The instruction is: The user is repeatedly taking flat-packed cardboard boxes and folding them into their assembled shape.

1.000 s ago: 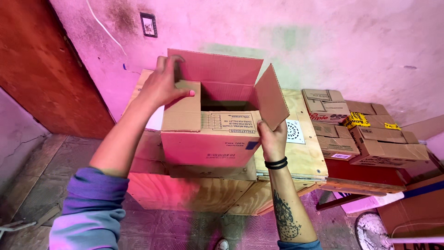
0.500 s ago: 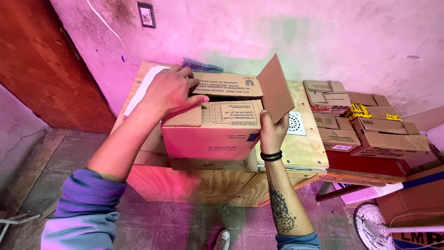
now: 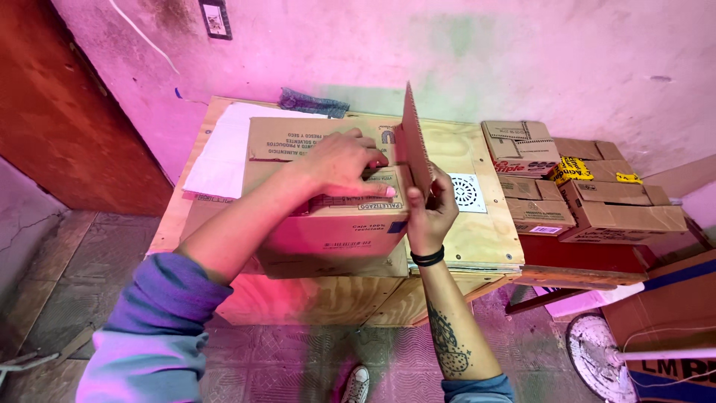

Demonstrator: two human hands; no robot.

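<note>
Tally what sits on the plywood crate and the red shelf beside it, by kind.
Large cardboard box under both hands: 1
Small cardboard boxes on the red shelf: about 5
White paper sheet: 1
Blue cloth: 1
Total: about 8

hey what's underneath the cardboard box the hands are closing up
The cardboard box sits on a plywood crate, beside a white sheet lying on the crate's top. The left hand presses the flaps down, so the inside is hidden. The right hand holds the upright flap.
</note>
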